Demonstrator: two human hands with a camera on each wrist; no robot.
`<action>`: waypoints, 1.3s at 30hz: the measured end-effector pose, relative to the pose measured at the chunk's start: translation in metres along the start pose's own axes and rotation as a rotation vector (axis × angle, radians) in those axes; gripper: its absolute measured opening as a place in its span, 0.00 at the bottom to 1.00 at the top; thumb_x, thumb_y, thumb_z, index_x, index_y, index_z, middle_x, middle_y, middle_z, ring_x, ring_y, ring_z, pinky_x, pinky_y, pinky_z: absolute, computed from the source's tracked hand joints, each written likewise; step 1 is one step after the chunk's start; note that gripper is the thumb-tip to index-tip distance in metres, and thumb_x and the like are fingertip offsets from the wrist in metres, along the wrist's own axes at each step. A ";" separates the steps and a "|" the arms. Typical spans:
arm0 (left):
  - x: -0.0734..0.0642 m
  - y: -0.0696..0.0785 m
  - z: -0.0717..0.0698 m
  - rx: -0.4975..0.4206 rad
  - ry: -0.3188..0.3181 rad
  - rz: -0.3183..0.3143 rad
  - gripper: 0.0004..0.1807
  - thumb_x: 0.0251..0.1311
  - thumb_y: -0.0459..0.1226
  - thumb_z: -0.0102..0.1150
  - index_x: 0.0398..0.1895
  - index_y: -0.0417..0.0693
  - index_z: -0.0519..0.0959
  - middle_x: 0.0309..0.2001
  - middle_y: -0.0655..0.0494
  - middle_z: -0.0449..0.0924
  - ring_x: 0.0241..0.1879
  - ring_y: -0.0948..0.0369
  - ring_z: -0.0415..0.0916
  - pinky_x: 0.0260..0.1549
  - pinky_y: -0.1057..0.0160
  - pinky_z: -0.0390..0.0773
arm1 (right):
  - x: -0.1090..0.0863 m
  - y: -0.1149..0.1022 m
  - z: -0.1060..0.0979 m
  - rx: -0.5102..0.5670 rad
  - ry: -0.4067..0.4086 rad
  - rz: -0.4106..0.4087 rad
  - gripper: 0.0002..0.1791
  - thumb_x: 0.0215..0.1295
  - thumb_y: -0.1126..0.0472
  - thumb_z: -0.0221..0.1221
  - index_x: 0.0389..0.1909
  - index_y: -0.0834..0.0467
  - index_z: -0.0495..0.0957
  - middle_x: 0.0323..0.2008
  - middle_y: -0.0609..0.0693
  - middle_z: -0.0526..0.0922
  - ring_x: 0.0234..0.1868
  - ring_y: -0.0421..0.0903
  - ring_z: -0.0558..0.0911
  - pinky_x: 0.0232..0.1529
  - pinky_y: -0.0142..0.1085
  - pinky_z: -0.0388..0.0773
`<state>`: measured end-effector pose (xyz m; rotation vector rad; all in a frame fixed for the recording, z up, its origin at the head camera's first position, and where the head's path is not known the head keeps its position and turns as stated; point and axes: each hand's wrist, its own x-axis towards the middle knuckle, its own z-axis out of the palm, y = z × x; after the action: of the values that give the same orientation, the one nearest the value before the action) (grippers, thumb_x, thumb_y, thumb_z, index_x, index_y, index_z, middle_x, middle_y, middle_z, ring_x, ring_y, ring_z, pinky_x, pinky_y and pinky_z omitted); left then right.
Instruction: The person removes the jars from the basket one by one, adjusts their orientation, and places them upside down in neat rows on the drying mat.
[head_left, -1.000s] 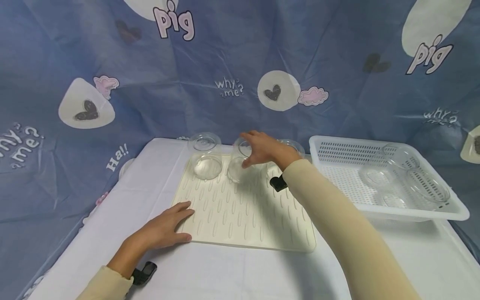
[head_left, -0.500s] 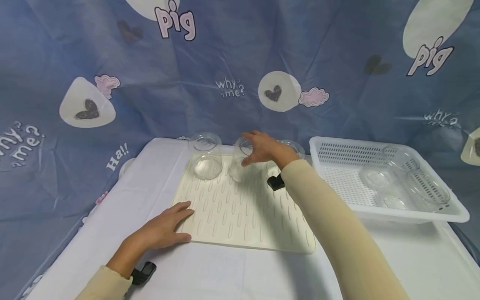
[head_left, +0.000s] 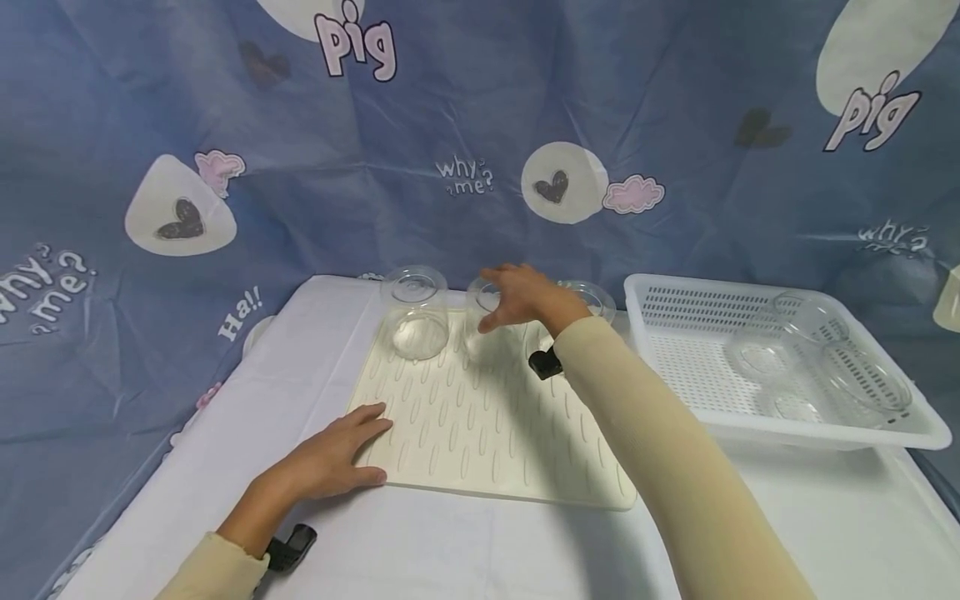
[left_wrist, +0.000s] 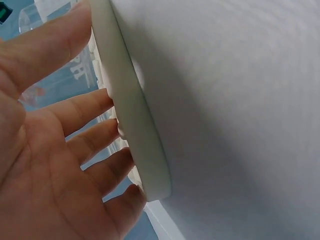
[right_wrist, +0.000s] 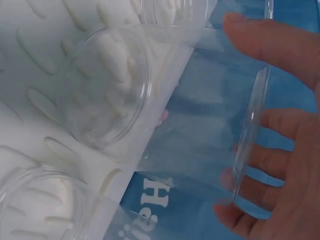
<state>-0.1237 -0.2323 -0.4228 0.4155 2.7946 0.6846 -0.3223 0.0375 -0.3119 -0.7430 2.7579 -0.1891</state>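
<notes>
Three clear plastic cups stand along the back of the cream ridged mat (head_left: 465, 425). My right hand (head_left: 525, 296) reaches over the middle cup (head_left: 476, 327), its thumb and fingers spread round the cup's upper end and covering part of it. In the right wrist view, several fingertips show along the flared upper edge of the cup (right_wrist: 200, 120). To the left stands another cup (head_left: 418, 321); the third cup (head_left: 595, 297) is partly behind my right wrist. My left hand (head_left: 330, 458) rests at the mat's front left corner, fingers loosely extended and touching its edge (left_wrist: 132, 110).
A white perforated basket (head_left: 675, 421) stands to the right, with several more clear cups (head_left: 802, 367) lying in it. The table has a white cloth (head_left: 450, 550). A blue printed curtain (head_left: 375, 208) hangs right behind the mat and basket.
My right hand and the middle cup have shifted slightly left and back on the mat. The left hand stays at the corner. The head view has turned very slightly left.
</notes>
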 end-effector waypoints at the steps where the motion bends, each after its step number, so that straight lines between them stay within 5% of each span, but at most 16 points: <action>1: 0.000 0.001 0.000 -0.001 -0.001 0.003 0.38 0.54 0.46 0.71 0.67 0.40 0.71 0.74 0.40 0.60 0.72 0.36 0.59 0.66 0.35 0.66 | 0.000 0.000 0.000 -0.003 -0.005 0.005 0.54 0.57 0.38 0.66 0.79 0.44 0.49 0.79 0.55 0.52 0.79 0.64 0.49 0.76 0.63 0.52; 14: 0.000 0.006 0.001 0.001 0.001 -0.005 0.39 0.54 0.47 0.71 0.67 0.41 0.71 0.75 0.41 0.60 0.72 0.36 0.59 0.65 0.35 0.67 | -0.002 0.007 0.001 0.075 -0.018 0.027 0.54 0.58 0.39 0.66 0.80 0.42 0.46 0.81 0.55 0.45 0.81 0.64 0.41 0.77 0.65 0.41; 39: 0.000 0.003 -0.001 -0.006 -0.024 -0.035 0.39 0.54 0.46 0.71 0.68 0.41 0.70 0.75 0.40 0.59 0.73 0.36 0.57 0.66 0.34 0.65 | -0.003 0.007 0.016 0.125 0.137 -0.049 0.55 0.56 0.38 0.67 0.79 0.46 0.48 0.80 0.56 0.46 0.81 0.59 0.44 0.77 0.66 0.43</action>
<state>-0.1238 -0.2298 -0.4201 0.3706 2.7697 0.6763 -0.3186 0.0439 -0.3275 -0.7919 2.8253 -0.4341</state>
